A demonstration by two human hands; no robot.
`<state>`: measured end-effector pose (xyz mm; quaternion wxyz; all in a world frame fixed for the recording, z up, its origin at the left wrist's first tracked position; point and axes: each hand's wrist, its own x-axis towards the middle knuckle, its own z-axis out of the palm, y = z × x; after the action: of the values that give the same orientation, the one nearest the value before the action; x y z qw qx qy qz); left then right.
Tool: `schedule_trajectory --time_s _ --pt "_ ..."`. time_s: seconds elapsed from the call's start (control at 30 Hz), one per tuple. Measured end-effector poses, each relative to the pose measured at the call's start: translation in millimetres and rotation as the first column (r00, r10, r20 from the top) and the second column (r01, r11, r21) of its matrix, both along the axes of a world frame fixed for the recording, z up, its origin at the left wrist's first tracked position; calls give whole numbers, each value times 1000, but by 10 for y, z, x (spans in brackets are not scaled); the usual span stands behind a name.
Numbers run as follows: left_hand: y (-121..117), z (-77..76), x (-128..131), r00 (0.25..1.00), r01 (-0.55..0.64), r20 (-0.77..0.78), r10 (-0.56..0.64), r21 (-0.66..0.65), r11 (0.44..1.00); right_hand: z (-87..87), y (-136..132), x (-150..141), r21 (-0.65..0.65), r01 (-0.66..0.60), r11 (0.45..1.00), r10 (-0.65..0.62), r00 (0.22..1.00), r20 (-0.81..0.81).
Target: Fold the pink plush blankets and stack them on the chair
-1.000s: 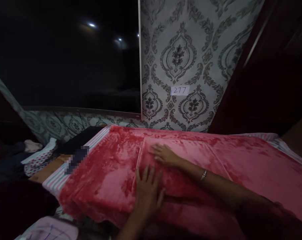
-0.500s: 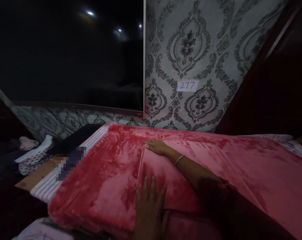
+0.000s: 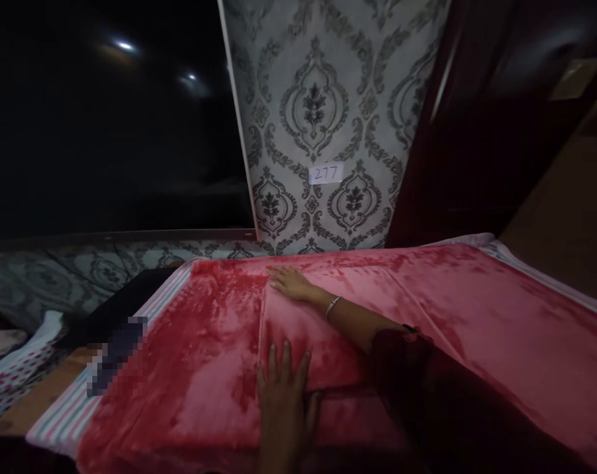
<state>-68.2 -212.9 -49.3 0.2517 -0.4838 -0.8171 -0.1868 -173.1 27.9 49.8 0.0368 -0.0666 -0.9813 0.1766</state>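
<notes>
A red plush blanket (image 3: 476, 316) lies spread over a bed, with a folded layer whose edge runs down the middle. My left hand (image 3: 284, 401) rests flat and open on the near end of that folded edge, fingers pointing away from me. My right hand (image 3: 291, 283) lies flat and open at the far end of the same edge, near the wall. A thin bracelet (image 3: 332, 306) sits on my right wrist, and a dark sleeve covers the forearm.
A striped sheet (image 3: 66, 418) shows under the blanket at the left. A dark flat object (image 3: 115, 309) and dotted cloth (image 3: 16, 375) lie left of the bed. Patterned wallpaper bears a label reading 277 (image 3: 326, 174). A dark window fills the upper left.
My right hand has slid along the fold from the middle of the blanket to its far end. My left hand has stayed on the near end. The view has shifted to the right.
</notes>
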Motion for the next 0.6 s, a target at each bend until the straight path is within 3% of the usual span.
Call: schedule_trajectory --time_s 0.1,0.2,0.33,0.4,0.47,0.53,0.6 --pt "13 21 -11 1000 -1 5 1 36 999 63 -12 439 -14 -56 998 55 997 -55" --pt "-10 50 -40 1000 18 -21 -17 33 999 33 64 1085 9 -110 994 110 990 -89" --pt "73 129 36 998 14 -56 -10 56 998 -15 330 1925 17 -36 999 37 997 -72" --pt "263 193 195 994 97 -61 -94 53 994 -24 489 2208 28 23 999 -21 997 -68" --pt "554 264 421 965 260 -45 -260 7 965 -33 625 2374 47 63 997 -61 996 -60" --pt "883 325 661 913 408 15 -408 -63 911 -53 727 2444 60 84 995 -82 996 -37" --pt "1164 355 855 873 487 86 -480 -107 867 -91 811 2448 76 93 993 -92 996 -15"
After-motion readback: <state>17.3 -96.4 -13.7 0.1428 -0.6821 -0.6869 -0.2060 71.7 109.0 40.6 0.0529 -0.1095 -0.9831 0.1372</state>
